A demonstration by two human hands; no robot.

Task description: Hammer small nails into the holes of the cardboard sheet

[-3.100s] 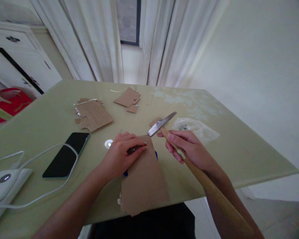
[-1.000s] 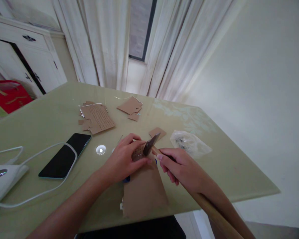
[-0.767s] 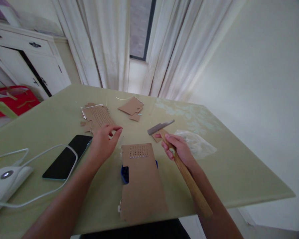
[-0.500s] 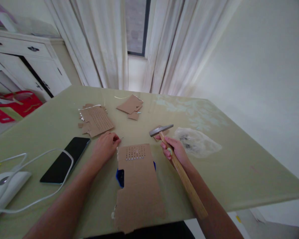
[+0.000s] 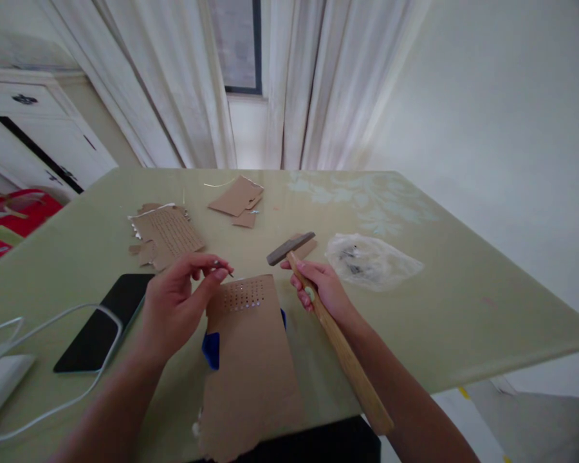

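My left hand (image 5: 176, 302) is raised at the far left corner of a long cardboard piece (image 5: 251, 366), thumb and fingers pinched on a small nail (image 5: 230, 274) whose tip points down. Rows of small holes and shiny dots cover the cardboard's far end. Beneath the board, a blue object (image 5: 211, 350) pokes out at both sides; most of it is hidden. My right hand (image 5: 325, 289) grips a hammer (image 5: 345, 350) by its wooden handle, close to the metal head. The head is over the table, right of the board, with a small cardboard scrap (image 5: 309, 249) partly behind it.
A clear plastic bag (image 5: 395, 267) with dark small things inside lies to the right. Punched cardboard (image 5: 168, 235) and more cardboard scraps (image 5: 238, 196) are farther back. On the left are a phone (image 5: 94, 328), a white cable (image 5: 118, 328) and a white device (image 5: 4, 386).
My left hand has lifted off the table and come toward the cardboard, the nail now in its fingertips. The hammer's head has tilted slightly. The whole view has shifted a little.
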